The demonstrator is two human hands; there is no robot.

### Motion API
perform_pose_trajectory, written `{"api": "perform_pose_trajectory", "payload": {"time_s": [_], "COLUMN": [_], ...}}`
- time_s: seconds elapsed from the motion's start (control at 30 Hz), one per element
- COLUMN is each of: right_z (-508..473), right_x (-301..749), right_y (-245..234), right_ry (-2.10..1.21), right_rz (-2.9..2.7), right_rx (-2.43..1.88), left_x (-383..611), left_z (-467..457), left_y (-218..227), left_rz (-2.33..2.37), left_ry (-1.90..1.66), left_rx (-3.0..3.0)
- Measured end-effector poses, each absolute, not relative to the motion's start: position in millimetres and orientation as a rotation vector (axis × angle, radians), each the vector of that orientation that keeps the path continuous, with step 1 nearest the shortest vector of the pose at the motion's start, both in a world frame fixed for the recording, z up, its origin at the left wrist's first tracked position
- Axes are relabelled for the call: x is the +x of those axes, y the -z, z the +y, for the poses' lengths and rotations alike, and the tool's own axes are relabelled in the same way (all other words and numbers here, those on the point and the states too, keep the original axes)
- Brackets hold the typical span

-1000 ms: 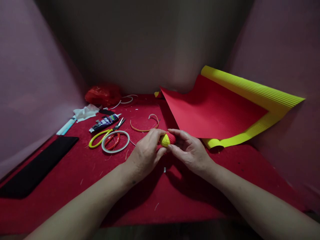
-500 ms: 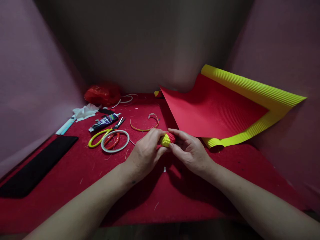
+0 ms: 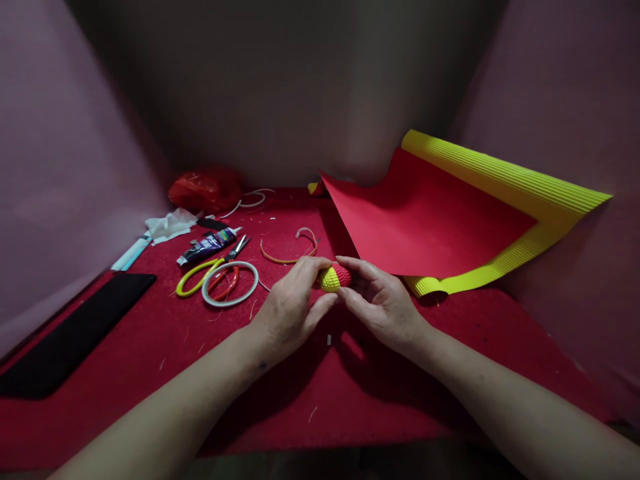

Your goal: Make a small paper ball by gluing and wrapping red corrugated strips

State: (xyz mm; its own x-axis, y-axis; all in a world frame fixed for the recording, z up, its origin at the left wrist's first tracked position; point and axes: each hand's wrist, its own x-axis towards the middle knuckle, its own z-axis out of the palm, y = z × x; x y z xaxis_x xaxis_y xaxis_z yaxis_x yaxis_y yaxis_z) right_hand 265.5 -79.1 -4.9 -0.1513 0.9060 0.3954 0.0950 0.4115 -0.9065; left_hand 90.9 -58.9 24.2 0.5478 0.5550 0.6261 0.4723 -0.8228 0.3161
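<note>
A small rolled piece of corrugated paper (image 3: 334,277), yellow on its left half and red on its right, is held above the red table cover (image 3: 280,387) at the middle. My left hand (image 3: 290,308) pinches its yellow end between thumb and fingers. My right hand (image 3: 380,301) grips the red end with curled fingers. Both hands meet around the piece, a little above the cloth.
Red and yellow corrugated sheets (image 3: 440,213) lean at the back right. To the left lie yellow-handled scissors (image 3: 207,270), a white tape ring (image 3: 231,283), a glue tube (image 3: 209,244), thin paper strips (image 3: 293,250), a red bag (image 3: 206,189), crumpled white paper (image 3: 170,224) and a black flat slab (image 3: 70,337).
Hardly anything has moved. My left hand's fingers have shifted slightly on the yellow end of the rolled piece; the right hand holds as before.
</note>
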Motion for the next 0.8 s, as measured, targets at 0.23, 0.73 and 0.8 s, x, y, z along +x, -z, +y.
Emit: {"api": "perform_pose_trajectory", "payload": {"time_s": [0.23, 0.73, 0.8], "right_z": [-81.6, -81.8, -82.1], "right_x": [265.1, 265.7, 265.2], "right_y": [1.0, -0.7, -2.0], "right_ry": [-0.915, -0.921, -0.94], "right_rz": [-1.548, -1.564, -1.551], "right_rx": [-0.838, -0.774, -0.777], "left_x": [91.6, 92.9, 92.3], "left_z": [-58.8, -57.5, -57.8], "left_y": [-25.3, -25.3, -25.6], "left_rz": [0.923, 0.951, 0.958], "left_ry": [-1.145, -1.172, -1.163], "left_rx": [2.608, 2.566, 2.567]}}
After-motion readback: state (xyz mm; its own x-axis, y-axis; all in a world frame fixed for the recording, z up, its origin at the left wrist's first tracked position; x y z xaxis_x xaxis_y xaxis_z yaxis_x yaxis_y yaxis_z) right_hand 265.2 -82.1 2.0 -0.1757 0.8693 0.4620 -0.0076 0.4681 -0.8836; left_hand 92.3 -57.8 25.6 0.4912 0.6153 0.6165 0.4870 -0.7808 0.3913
